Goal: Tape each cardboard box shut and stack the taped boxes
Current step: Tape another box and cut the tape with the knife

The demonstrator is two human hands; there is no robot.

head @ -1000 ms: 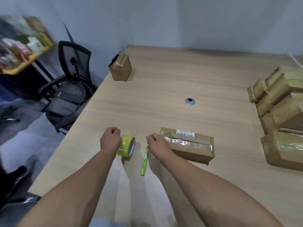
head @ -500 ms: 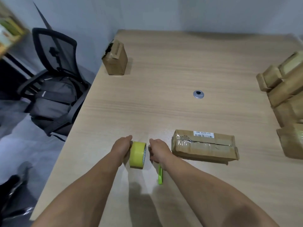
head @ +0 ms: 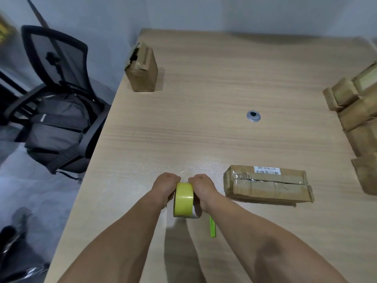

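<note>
Cardboard box (head: 267, 183) lies creased; hands (head: 166, 185) grip tape roll (head: 183, 199).

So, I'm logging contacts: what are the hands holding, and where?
The tape roll, standing on edge: left hand grips its left face, right hand its right face.

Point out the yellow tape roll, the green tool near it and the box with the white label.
yellow tape roll (head: 183, 198): head view, on its outer yellow band.
green tool (head: 212, 228): head view, on its visible shaft.
box with the white label (head: 269, 189): head view, on its brown top face.
</note>
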